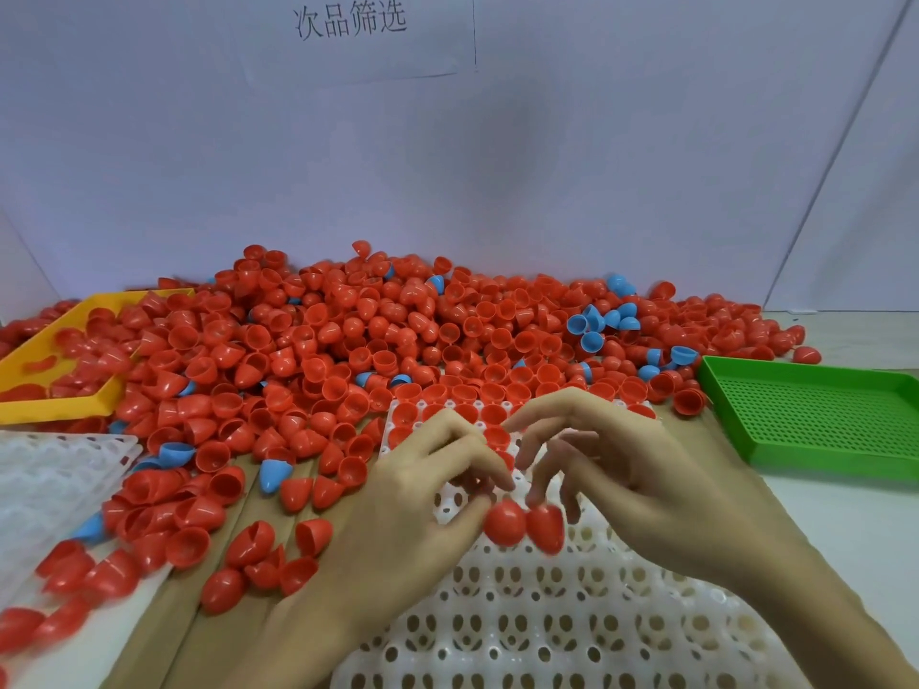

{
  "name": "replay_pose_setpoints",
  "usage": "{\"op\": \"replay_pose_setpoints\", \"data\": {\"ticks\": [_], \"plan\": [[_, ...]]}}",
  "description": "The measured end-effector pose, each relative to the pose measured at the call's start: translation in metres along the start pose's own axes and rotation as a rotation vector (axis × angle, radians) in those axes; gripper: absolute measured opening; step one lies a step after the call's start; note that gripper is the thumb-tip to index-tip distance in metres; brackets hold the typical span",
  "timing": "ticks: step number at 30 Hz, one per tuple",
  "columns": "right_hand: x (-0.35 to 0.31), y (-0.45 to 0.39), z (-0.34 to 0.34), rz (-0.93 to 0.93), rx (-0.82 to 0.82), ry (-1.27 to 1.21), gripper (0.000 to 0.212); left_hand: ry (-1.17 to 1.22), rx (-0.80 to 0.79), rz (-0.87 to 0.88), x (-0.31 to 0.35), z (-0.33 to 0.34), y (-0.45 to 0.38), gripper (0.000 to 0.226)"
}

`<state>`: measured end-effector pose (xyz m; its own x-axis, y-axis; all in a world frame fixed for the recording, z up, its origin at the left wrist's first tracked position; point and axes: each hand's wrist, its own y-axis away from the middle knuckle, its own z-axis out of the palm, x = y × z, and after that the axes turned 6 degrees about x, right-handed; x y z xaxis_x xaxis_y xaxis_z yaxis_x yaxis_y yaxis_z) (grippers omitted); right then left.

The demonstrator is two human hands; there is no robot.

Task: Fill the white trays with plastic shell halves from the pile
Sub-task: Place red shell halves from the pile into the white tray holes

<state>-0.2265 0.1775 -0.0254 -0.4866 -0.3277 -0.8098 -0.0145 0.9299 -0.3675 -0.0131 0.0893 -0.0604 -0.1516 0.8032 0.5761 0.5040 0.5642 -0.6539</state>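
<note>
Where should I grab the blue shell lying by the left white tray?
Probably by its wide open rim. The blue shell lies on its side on the brown board, pointed tip toward you, rim facing the pile. Come from above, pinching across the rim end, where it is widest; the smooth tip would likely slip.

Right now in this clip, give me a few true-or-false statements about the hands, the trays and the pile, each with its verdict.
1. Each hand holds a red shell: left hand one red shell, right hand another red shell. True.
2. The green tray is full of shells. False: no shells lie in it.
3. The pile is mostly red with a few blue shells. True.
4. The white tray under the hands is completely filled. False: only its far rows hold shells; the near pockets are empty.
5. The yellow tray sits on the right. False: it is on the left.
</note>
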Motion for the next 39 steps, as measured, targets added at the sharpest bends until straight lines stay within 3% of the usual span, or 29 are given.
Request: {"op": "replay_pose_setpoints", "data": {"ticks": [2,4,7,9,17,20,25,29,34,39], "plan": [[0.000,-0.001,0.005,0.071,0.002,-0.037,0.026,-0.034,-0.009,-0.165,-0.001,0.005,0.002,0.034],[0.001,0.001,0.005,0.140,-0.136,0.080,0.035,-0.070,-0.033,-0.284,-0.003,0.009,0.004,0.033],[0.007,0.005,0.004,0.131,-0.469,0.363,0.055,-0.100,-0.022,-0.302,-0.003,0.009,0.004,0.028],[0.007,0.005,0.008,0.105,-0.516,0.431,0.040,-0.082,-0.016,-0.306,-0.001,0.006,0.002,0.024],[0.012,0.000,0.002,0.047,-0.398,0.312,0.007,0.042,-0.245,-0.267,0.006,-0.001,-0.001,0.011],[0.014,-0.003,-0.001,0.060,-0.271,0.142,0.006,0.159,-0.227,-0.318,0.007,-0.002,-0.002,0.009],[0.020,-0.007,-0.002,0.136,-0.119,-0.161,0.011,0.295,-0.217,-0.351,0.007,-0.001,-0.001,0.049],[0.022,-0.007,-0.002,0.152,-0.098,-0.234,0.012,0.409,-0.113,-0.375,0.008,0.003,0.000,0.049],[0.026,-0.007,-0.004,0.171,-0.113,-0.264,0.025,0.653,-0.025,-0.554,0.003,0.003,-0.004,0.048],[0.032,-0.010,-0.003,0.162,-0.014,-0.202,0.015,0.586,-0.053,-0.556,0.002,0.004,-0.003,0.046]]}}
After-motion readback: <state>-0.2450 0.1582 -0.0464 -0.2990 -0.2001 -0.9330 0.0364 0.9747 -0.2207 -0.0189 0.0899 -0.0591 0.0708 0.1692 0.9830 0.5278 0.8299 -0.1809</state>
